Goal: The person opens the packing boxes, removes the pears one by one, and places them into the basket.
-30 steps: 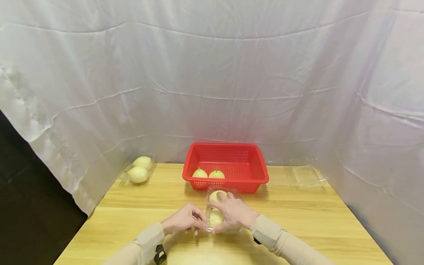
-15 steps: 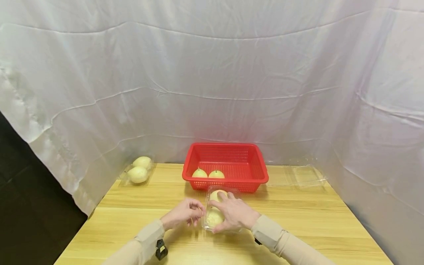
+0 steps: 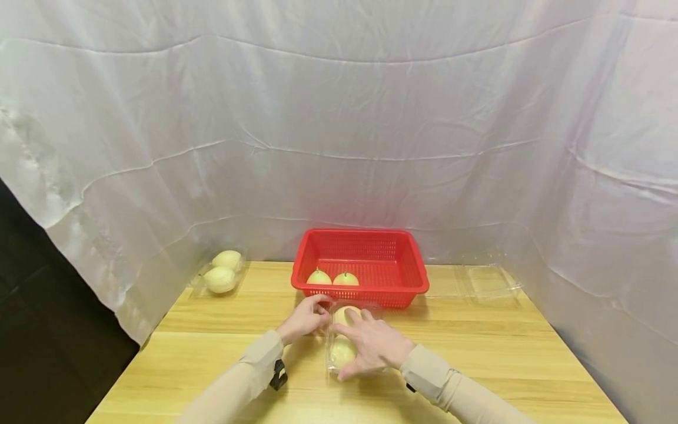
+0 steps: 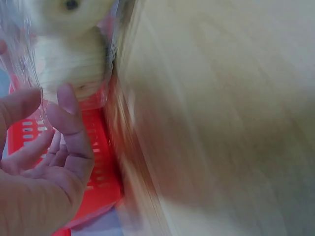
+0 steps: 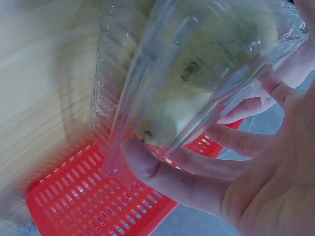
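1. Leftmost, the left hand (image 3: 306,318) pinches the clear container (image 5: 139,73) by its upper-left edge.
2. Beside it, at lower centre, that container holds two pears (image 3: 343,352).
3. Rightmost, the right hand (image 3: 377,340) rests spread over its top.

I log one see-through plastic container (image 5: 109,86), stiff and glossy, creased with glare, sitting on the desk (image 3: 450,353) just in front of the red basket (image 3: 360,289). I see its long side running away from the viewer. Inside, two pale yellow pears: near pear (image 3: 342,352), far pear (image 3: 342,314), one behind the other, close together. From the right wrist view I get brown stems on both; skin reads smooth, faintly speckled. Plastic covers the fruit; I can't tell whether it's latched.
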